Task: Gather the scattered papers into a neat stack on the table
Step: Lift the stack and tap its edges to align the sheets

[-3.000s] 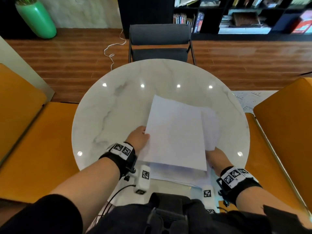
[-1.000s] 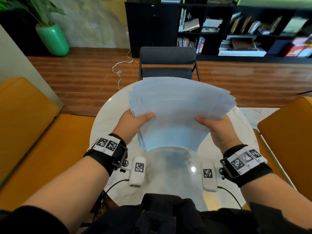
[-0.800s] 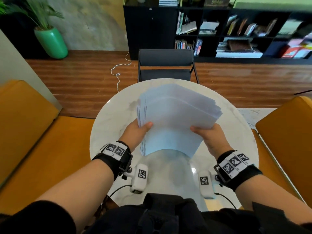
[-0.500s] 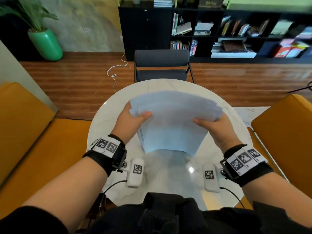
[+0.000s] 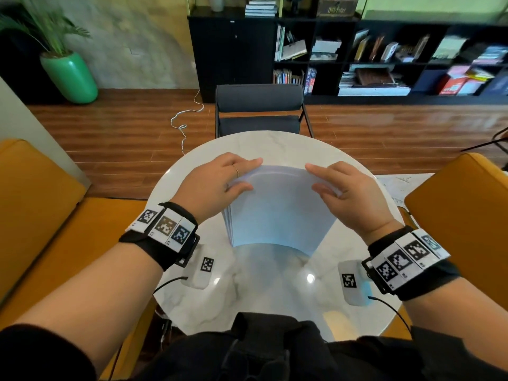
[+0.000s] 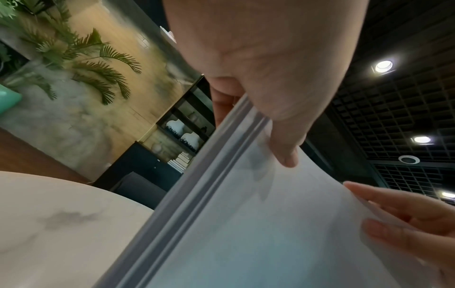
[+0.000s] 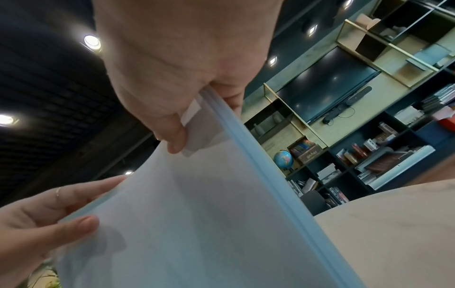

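Now both hands, left (image 5: 217, 182) and right (image 5: 349, 193), have shifted to pinch the top corners of the papers (image 5: 277, 210) (on edge on the tabletop (image 5: 275, 284)), nearly squared.

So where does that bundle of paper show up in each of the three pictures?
Head: the stack of papers stands on edge mid-table, held between both hands.
Left wrist: it fills the lower right, under the left hand.
Right wrist: it fills the lower middle, under the right hand.
Shared landmark: the white marble table.
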Tool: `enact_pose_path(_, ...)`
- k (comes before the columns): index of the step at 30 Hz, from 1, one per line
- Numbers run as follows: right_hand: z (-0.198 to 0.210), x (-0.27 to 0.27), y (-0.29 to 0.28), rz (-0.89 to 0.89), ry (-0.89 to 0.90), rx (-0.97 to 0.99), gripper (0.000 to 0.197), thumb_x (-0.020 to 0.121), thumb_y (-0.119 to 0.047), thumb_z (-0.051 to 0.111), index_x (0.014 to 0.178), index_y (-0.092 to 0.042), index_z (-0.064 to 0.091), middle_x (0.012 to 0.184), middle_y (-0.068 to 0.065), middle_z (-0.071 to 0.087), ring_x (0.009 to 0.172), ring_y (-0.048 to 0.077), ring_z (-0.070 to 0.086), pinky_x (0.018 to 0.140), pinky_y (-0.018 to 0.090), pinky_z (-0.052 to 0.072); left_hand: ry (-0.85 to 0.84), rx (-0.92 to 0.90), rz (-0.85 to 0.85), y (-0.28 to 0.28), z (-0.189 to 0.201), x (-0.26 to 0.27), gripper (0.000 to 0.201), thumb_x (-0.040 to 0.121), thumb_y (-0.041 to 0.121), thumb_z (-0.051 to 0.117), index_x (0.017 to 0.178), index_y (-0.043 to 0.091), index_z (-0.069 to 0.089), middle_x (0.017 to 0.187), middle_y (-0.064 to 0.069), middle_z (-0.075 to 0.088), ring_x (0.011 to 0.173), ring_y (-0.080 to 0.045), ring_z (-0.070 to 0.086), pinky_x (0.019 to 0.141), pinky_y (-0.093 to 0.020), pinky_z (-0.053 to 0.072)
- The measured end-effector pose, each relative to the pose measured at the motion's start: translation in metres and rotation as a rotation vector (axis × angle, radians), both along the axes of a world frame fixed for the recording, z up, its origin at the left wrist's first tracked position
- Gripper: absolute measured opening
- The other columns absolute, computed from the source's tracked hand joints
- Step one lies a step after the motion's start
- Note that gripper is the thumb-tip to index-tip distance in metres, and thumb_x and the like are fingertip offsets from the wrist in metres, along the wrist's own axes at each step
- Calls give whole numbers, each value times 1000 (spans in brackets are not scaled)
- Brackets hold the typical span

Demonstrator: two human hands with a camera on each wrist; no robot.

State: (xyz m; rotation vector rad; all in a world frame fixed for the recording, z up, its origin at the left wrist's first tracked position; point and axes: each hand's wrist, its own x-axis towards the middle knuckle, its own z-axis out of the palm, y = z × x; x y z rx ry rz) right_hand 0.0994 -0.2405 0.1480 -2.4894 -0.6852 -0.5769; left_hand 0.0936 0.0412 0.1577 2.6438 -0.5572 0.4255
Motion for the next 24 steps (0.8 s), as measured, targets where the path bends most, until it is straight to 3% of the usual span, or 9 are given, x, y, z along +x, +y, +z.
enact_pose_path(4,-10,-1,-5,-22,107,58,44,88,-22,64,131,-28,58,97,1,65,83,7,50,75,19,43,151,-143,82,1,-8,-5,54,90,35,58,141,41,38,124,5,56,110,-9,51,89,-18,36)
enact_pose_path(7,-15,-3,-7,-34,361,467,61,80,-21,75,129,-43,47,102,-7,62,88,-4,55,83,8,44,356,-557,166,4,-20,-2,71,81,30,71,140,44,33,119,4,55,104,-10,55,91,-24,44)
enact_pose_path(9,-24,-2,-10,-38,543,709,73,71,-14,82,129,-41,47,103,-9,59,87,-9,58,82,12,49,533,-872,148,5,-33,1,79,75,23,78,140,36,34,126,-3,55,111,-17,59,98,-33,49)
enact_pose_path(11,-40,1,-11,-1,699,853,73,59,-12,87,123,-31,58,108,-7,64,90,-2,63,82,24,52,682,-1065,95,1,-48,4,76,69,17,80,137,19,44,129,-12,60,115,-26,61,101,-42,49)
enact_pose_path(14,-57,4,1,-64,759,961,46,53,-10,86,95,-24,72,100,7,72,91,21,68,81,43,54,749,-1169,124,-17,-59,4,60,66,18,78,122,9,60,117,-15,68,107,-29,66,91,-42,52)
enact_pose_path(16,-56,7,8,-98,752,1024,38,61,-1,83,93,-19,72,101,12,72,92,27,68,84,48,55,725,-1220,183,-24,-59,6,53,68,21,76,117,8,63,113,-13,71,102,-28,68,86,-41,53)
enact_pose_path(20,-38,15,5,-25,736,1110,36,67,7,77,98,-9,71,100,14,72,92,28,69,82,45,54,642,-1227,180,-22,-44,4,42,75,16,74,115,10,64,106,-7,72,92,-19,71,77,-31,55)
enact_pose_path(22,-30,15,1,23,695,1073,41,65,4,79,101,-13,70,100,9,73,94,25,69,81,41,54,567,-1161,176,-18,-34,-1,41,80,12,72,119,12,59,107,-3,70,93,-17,69,79,-31,56)
enact_pose_path(24,-25,13,-2,36,610,951,47,66,-1,81,106,-22,67,96,1,71,91,17,67,81,34,53,439,-1040,166,-14,-28,-5,49,81,13,72,124,25,52,109,6,64,97,-13,65,82,-27,56)
